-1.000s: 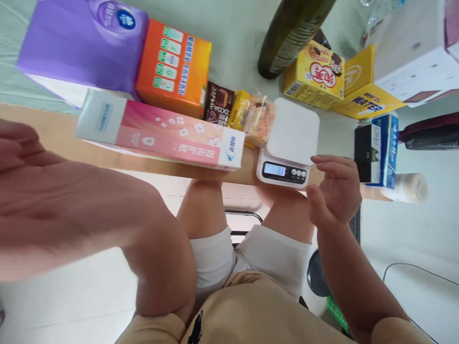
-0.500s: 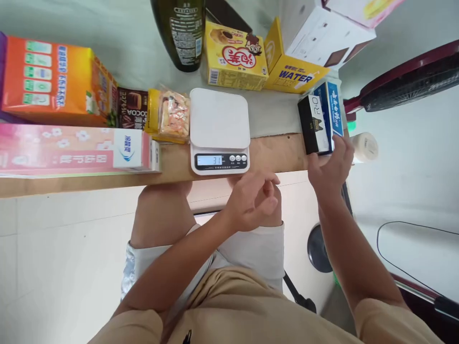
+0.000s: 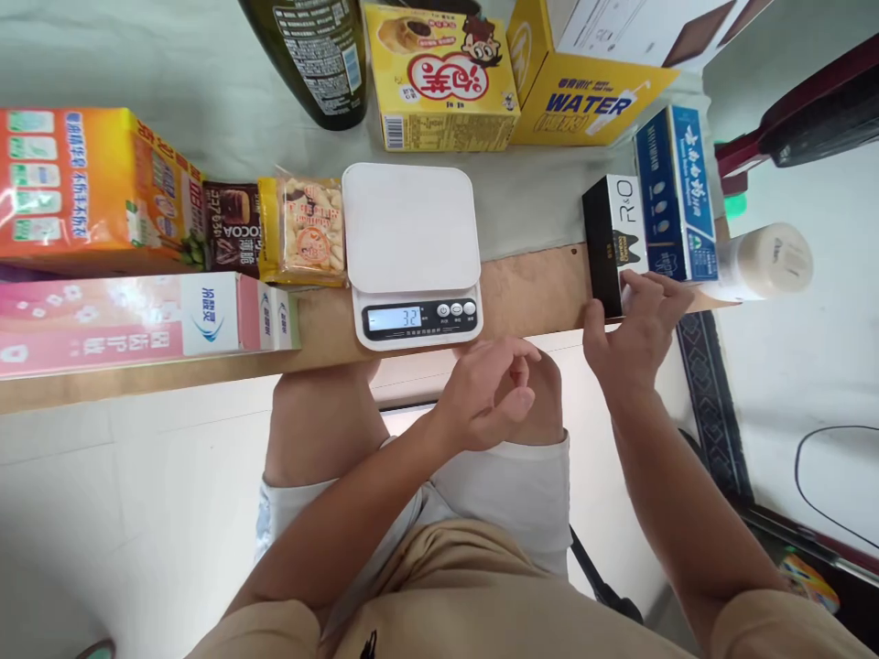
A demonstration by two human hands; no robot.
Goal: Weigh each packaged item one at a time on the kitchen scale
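Note:
My right hand (image 3: 630, 340) grips the near end of a small black-and-white box (image 3: 614, 240), thumb at its left side and fingertips at its right. A blue toothpaste box (image 3: 677, 197) stands just to the right of it. Over my lap, in front of the table edge, my left hand (image 3: 489, 395) hovers with loosely bent fingers, thumb apart, holding nothing. A white kitchen scale (image 3: 412, 229) lies beyond that hand; its platform is bare and its lit display (image 3: 394, 318) seems to read 32.
Left of the scale are a packaged snack (image 3: 309, 229), a brown cocoa packet (image 3: 232, 220), an orange pack (image 3: 103, 183) and a long pink box (image 3: 124, 320). Behind stand a dark bottle (image 3: 316, 64), a yellow snack box (image 3: 443, 78) and a yellow WATER box (image 3: 583, 101). A white-capped bottle (image 3: 769, 261) is far right.
The view has shifted and come closer. My right fingers have moved from the blue box's near edge onto the black-and-white box, whose far end now stands apart from the blue one. My left hand keeps its pose.

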